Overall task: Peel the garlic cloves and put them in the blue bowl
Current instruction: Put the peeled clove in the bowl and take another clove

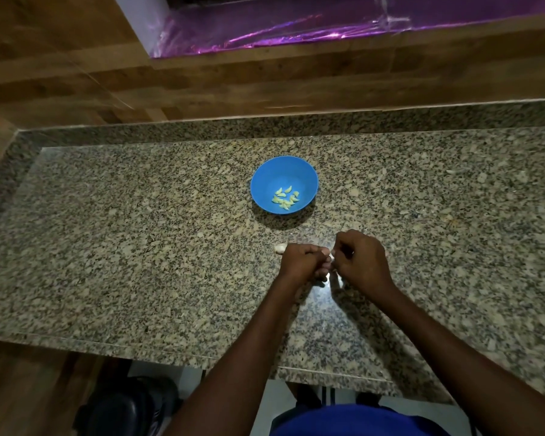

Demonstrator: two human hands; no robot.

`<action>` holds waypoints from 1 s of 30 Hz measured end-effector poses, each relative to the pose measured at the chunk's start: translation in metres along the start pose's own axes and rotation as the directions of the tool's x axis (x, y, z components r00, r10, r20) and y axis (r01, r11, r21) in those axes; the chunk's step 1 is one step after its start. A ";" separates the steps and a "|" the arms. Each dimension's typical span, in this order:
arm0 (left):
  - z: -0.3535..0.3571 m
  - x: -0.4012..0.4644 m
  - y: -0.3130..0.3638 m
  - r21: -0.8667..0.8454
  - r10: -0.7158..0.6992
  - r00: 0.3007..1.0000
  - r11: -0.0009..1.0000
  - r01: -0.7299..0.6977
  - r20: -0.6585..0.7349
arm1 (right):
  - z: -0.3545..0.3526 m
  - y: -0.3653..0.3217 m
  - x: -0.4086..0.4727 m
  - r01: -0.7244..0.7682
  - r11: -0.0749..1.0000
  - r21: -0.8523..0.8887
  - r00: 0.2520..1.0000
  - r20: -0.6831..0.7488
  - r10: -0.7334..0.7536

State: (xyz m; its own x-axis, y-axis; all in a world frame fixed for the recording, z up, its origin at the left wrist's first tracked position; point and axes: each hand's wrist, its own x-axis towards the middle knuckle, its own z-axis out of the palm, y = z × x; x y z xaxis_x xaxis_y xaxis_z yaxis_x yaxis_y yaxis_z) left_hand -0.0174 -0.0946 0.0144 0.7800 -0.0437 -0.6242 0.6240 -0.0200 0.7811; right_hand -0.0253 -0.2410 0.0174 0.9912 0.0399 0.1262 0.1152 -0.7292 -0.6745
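We see the left hand (pixel 301 261) and right hand (pixel 361 258) together, pinching a small pale garlic clove (pixel 331 257). Beyond them, the round blue plastic bowl (pixel 266 179) holds peeled cloves (pixel 285 198).

Home kitchen: speckled granite countertop (pixel 139 247), wood-panel wall (pixel 76 73).

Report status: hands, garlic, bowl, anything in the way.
Left hand and right hand both pinching one garlic clove over the counter. Blue bowl holds peeled cloves. One more piece of garlic beside left hand. Path to bowl unobstructed.
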 end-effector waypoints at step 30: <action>-0.007 -0.002 0.001 0.425 0.264 0.962 0.880 -0.212 -0.067 | -0.014 0.012 0.017 -0.529 0.753 0.391 0.846 0.309 0.434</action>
State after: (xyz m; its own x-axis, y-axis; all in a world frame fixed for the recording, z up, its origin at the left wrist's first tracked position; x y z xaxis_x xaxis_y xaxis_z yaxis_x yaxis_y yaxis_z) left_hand -0.0180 -0.0871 0.0169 0.9183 0.0195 -0.3954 0.3642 -0.4328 0.8247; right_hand -0.0077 -0.2584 0.0218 0.9091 -0.0713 -0.4104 -0.4118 -0.3029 -0.8595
